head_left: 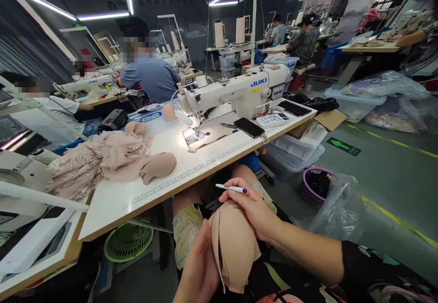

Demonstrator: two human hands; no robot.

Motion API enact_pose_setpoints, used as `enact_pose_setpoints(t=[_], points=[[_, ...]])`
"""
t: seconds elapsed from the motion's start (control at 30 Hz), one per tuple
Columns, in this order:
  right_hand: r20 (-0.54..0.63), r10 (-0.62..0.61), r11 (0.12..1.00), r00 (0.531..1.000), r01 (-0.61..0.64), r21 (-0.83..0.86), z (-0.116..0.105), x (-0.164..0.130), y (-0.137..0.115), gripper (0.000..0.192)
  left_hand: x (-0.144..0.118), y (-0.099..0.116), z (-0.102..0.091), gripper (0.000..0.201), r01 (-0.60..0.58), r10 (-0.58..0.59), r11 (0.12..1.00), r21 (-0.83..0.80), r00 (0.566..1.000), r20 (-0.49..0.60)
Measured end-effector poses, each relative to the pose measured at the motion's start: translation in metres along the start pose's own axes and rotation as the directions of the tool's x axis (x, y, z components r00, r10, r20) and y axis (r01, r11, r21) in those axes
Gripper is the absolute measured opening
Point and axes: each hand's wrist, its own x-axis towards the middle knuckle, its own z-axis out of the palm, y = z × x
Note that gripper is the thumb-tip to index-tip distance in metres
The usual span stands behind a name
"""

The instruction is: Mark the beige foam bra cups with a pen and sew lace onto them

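Observation:
In my lap I hold a stack of beige bra cups (234, 246) on edge. My left hand (198, 271) supports the stack from the left. My right hand (251, 209) rests over its top and also holds a white pen (231, 188) with a blue cap between the fingers. On the white sewing table (143, 191) in front of me lie a pile of beige lace fabric (92, 159) and another beige cup (159, 165). A white JUKI sewing machine (239, 95) stands behind them with its lamp lit.
A black phone (249, 127) and scissors lie by the machine. Under the table are a green basket (128, 241), clear bins (294, 150) and a purple basket (316, 184). Other people sew at tables to the left and far back. An aisle runs along the right.

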Motion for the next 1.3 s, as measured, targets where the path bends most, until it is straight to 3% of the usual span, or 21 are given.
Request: enact_pose_setpoints(t=[0.13, 0.37, 0.47, 0.6, 0.8, 1.0, 1.13, 1.3], points=[[0.008, 0.046, 0.998, 0.999, -0.046, 0.035, -0.003, 0.000, 0.003, 0.047, 0.000, 0.002, -0.007, 0.030, 0.024, -0.022, 0.996, -0.085, 0.999, 0.026], [0.189, 0.092, 0.983, 0.978, -0.058, -0.175, -0.015, -0.012, 0.008, 0.053, -0.010, -0.006, -0.019, 0.032, 0.012, -0.023, 0.992, -0.127, 0.996, -0.092], [0.167, 0.105, 0.971, 0.980, -0.064, -0.231, -0.014, -0.013, 0.006, 0.051, -0.015, -0.005, -0.025, 0.034, 0.011, -0.027, 0.988, -0.155, 0.994, -0.104], [0.178, 0.135, 0.960, 0.975, -0.084, -0.266, -0.012, -0.013, 0.004, 0.051, -0.023, -0.006, -0.033, 0.020, -0.003, -0.013, 0.987, -0.159, 0.996, -0.094], [0.181, 0.164, 0.957, 0.970, -0.112, -0.268, -0.007, -0.010, 0.006, 0.049, -0.032, 0.002, -0.030, 0.013, -0.034, 0.020, 0.989, -0.141, 0.995, -0.102], [0.208, 0.141, 0.946, 0.968, -0.070, -0.315, -0.002, 0.000, 0.007, 0.055, -0.023, 0.017, -0.026, 0.020, -0.056, 0.049, 0.994, -0.098, 0.996, -0.076], [0.269, 0.189, 0.931, 0.944, -0.086, -0.355, -0.008, -0.001, 0.013, 0.063, -0.018, 0.008, -0.031, 0.019, -0.071, 0.053, 0.991, -0.115, 0.987, -0.153], [0.258, 0.221, 0.927, 0.941, -0.120, -0.354, -0.018, -0.009, 0.022, 0.068, -0.021, -0.003, -0.030, 0.020, -0.101, 0.068, 0.982, -0.159, 0.978, -0.199]])
